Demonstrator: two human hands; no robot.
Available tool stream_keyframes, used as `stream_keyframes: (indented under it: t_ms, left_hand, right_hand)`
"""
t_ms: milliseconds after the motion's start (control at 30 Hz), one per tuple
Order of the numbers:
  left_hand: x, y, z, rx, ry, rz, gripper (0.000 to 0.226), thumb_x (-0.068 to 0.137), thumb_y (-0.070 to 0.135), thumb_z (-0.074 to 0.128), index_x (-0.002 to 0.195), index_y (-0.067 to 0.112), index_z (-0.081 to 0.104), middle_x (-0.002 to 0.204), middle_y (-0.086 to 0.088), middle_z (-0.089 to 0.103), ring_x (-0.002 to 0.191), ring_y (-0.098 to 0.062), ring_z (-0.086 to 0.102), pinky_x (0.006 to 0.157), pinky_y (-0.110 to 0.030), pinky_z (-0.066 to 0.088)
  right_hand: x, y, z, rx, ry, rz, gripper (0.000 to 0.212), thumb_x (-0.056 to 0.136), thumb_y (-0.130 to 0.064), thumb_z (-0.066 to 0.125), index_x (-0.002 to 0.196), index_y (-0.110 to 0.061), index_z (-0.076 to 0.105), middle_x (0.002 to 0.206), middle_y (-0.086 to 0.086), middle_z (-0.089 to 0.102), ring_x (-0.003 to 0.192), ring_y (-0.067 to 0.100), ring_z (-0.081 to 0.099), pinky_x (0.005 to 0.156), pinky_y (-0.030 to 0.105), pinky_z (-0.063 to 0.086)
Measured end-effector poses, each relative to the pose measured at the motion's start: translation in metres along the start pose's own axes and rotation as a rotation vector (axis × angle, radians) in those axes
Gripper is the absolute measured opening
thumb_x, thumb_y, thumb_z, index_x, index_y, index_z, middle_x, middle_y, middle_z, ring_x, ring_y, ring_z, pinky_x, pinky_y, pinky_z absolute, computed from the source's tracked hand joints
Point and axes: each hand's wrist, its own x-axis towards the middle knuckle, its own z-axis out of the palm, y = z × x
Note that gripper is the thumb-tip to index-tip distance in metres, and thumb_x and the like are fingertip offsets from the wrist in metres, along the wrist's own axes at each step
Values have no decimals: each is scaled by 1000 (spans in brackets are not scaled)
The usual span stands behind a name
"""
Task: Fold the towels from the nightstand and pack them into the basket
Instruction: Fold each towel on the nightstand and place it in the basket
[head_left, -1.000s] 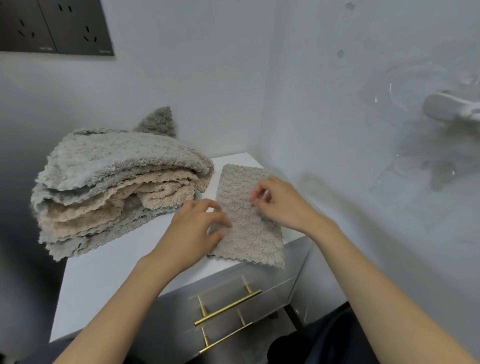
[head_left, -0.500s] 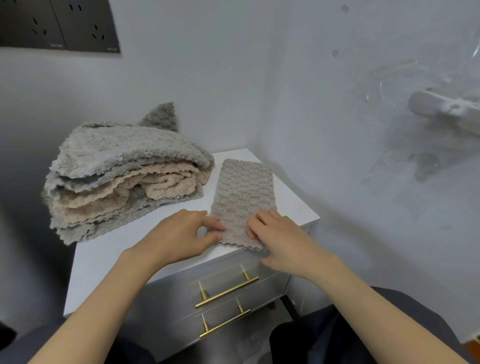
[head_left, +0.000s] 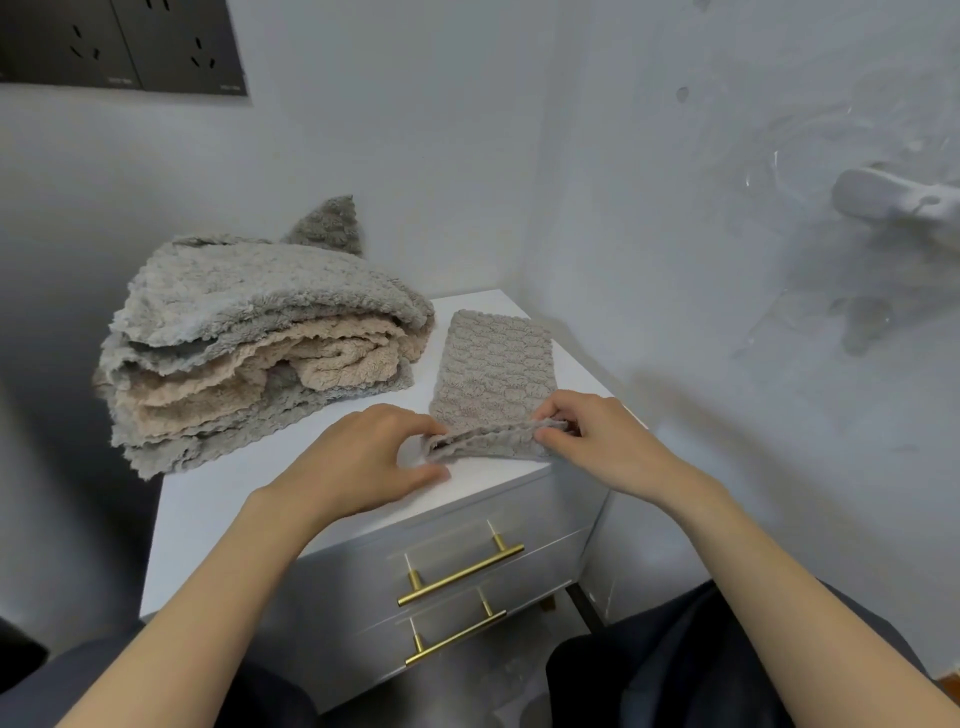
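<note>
A left hand (head_left: 374, 457) and a right hand (head_left: 597, 441) pinch the near corners of a narrow towel (head_left: 493, 374) on the nightstand (head_left: 218, 493), its edge raised. Soft, light and limp, it probably folds best when held by the corners. Beyond lies a loose pile (head_left: 260, 332); no basket shows.

Pale walls (head_left: 415, 156) (dark sockets (head_left: 171, 47) above)

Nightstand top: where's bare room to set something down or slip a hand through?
Roomiest: the front-left corner of the nightstand top, bordered by the towel pile and the left hand. A thin strip runs between pile and small towel. Crowded front right: the right hand pinches that towel's near edge.
</note>
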Motion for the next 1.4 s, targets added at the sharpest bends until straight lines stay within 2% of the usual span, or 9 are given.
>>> stream_keyframes:
  t_ms: [133,233,333,467,733,900,1033,1233,1400]
  left_hand:
    - [11,2,2,-208,84,-73,35,92,52,49,91,25,72,96,9,70,88,-10,61,82,-35,49]
    - [19,5,7,-315,146,-140,40,91,47,55,72,16,72,82,2,66,81,-12,59,79,-34,47]
    - [25,4,13,-319,183,-205,52,91,43,58,49,12,58,52,-5,52,57,-16,50,65,-29,40]
    - [30,5,19,-248,204,-317,55,87,47,60,53,4,63,30,5,32,53,-16,34,61,-28,34]
    - [31,13,20,-203,209,-373,55,84,46,61,42,18,41,49,5,40,87,-28,48,86,-37,42]
    - [30,14,19,-220,203,-402,52,83,49,61,44,16,48,51,4,44,91,-31,51,84,-35,40]
    - [30,14,18,-235,194,-441,49,84,50,60,56,10,64,68,0,52,107,-32,47,89,-37,38]
    - [31,16,19,-228,158,-496,38,86,48,57,61,20,64,102,-6,58,120,-33,40,90,-38,35]
    - [29,23,22,-121,197,-501,27,86,41,54,72,19,62,96,-2,48,106,-29,42,78,-33,31]
  right_hand:
    - [7,4,0,71,4,112,11,92,-22,59,102,-17,63,99,-8,62,93,9,56,69,18,37]
    - [9,8,4,27,28,149,8,93,-25,57,96,-19,61,82,-18,55,81,8,52,58,8,33]
    - [13,13,9,-71,72,210,10,94,-33,55,93,-24,59,71,-16,50,78,10,49,59,22,33]
    - [11,13,14,-215,134,242,13,92,-38,57,91,-26,56,76,-14,52,90,17,54,66,29,37]
    - [1,-20,30,-339,261,-180,33,95,-10,50,125,-17,60,128,-3,59,121,17,48,94,28,39]
    - [-4,-27,59,-461,-39,-242,50,105,-17,28,153,-12,15,160,2,14,148,15,10,119,27,2]
    - [-9,-19,62,-488,-123,-191,53,106,-25,17,153,-12,-3,161,2,-8,148,13,-7,119,27,-9]
    - [-14,7,46,-517,-146,-74,54,106,-24,18,152,-11,-6,161,4,-8,148,14,-7,117,26,-5]
    - [-14,23,40,-539,-123,-71,61,103,-11,29,152,-11,-7,161,3,-7,148,14,-2,117,26,0]
